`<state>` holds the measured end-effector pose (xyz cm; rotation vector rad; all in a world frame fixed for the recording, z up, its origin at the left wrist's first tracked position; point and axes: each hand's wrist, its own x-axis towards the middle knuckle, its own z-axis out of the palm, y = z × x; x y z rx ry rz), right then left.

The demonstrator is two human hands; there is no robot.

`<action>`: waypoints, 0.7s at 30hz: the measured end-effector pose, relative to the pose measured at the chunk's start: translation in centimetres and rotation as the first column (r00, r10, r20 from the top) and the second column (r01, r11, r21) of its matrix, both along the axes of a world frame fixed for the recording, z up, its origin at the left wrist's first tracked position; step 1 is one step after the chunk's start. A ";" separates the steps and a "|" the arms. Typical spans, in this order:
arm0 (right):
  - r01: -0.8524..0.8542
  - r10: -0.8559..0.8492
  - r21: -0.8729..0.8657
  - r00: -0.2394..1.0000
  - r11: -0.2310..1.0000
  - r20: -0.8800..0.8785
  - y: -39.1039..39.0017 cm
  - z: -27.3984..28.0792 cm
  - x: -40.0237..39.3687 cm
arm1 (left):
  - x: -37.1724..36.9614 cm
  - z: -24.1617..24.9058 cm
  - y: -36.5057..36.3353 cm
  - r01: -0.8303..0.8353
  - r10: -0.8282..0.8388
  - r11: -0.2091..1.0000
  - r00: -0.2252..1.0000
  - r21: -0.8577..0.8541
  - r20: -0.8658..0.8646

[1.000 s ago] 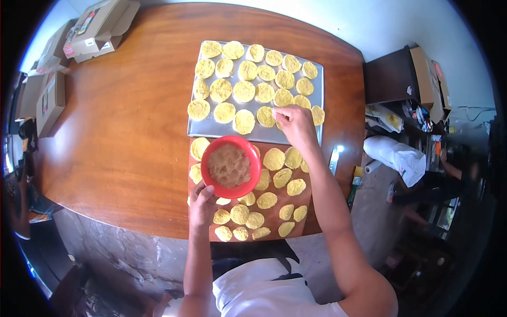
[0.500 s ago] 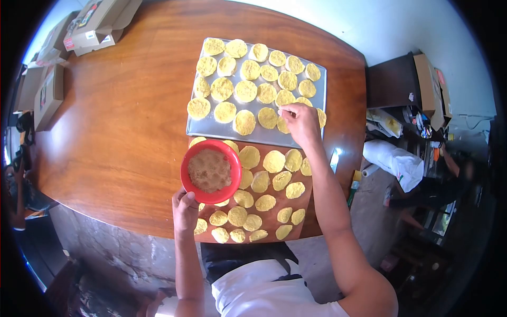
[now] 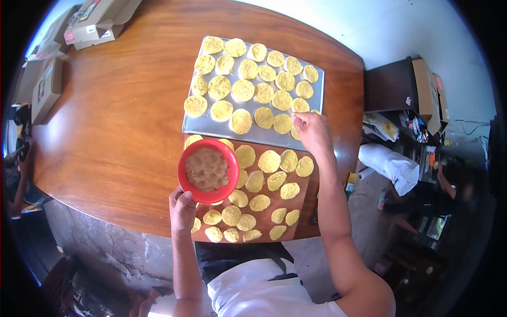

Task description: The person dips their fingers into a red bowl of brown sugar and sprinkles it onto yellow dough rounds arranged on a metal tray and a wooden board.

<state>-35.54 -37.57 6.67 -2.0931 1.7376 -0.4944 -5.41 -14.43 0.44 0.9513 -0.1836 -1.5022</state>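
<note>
My left hand (image 3: 182,210) grips the rim of a red bowl (image 3: 235,182), thumb on the near edge. Brown, sugar-like grains (image 3: 207,169) fill its bottom. Over the lower right corner of a metal tray (image 3: 198,126), my right hand (image 3: 312,131) is closed in a pinch; what its fingertips hold is too small to make out. Rows of round pieces with a crumbly yellow top (image 3: 243,90) lie on the tray, a few partly hidden by that hand. More thin yellow rounds (image 3: 269,161) cover a brown mat (image 3: 303,185) below the tray, some hidden under the bowl.
Cardboard boxes (image 3: 95,24) sit at the table's far left. Beyond the wooden table's (image 3: 121,105) right edge are a dark cabinet (image 3: 391,87) and a white sack (image 3: 390,162). A brush (image 3: 350,182) lies near that edge. Other people are partly visible at both sides.
My right hand has moved right and slightly down along the tray's near row, still pinched. The bowl stays in my left hand. The whole view has shifted slightly.
</note>
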 end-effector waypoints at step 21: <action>-0.319 0.314 -0.098 0.947 0.943 -0.069 0.4 -6.6 1.6 | -0.9 0.4 -0.1 -0.023 0.022 0.999 0.999 0.029 0.039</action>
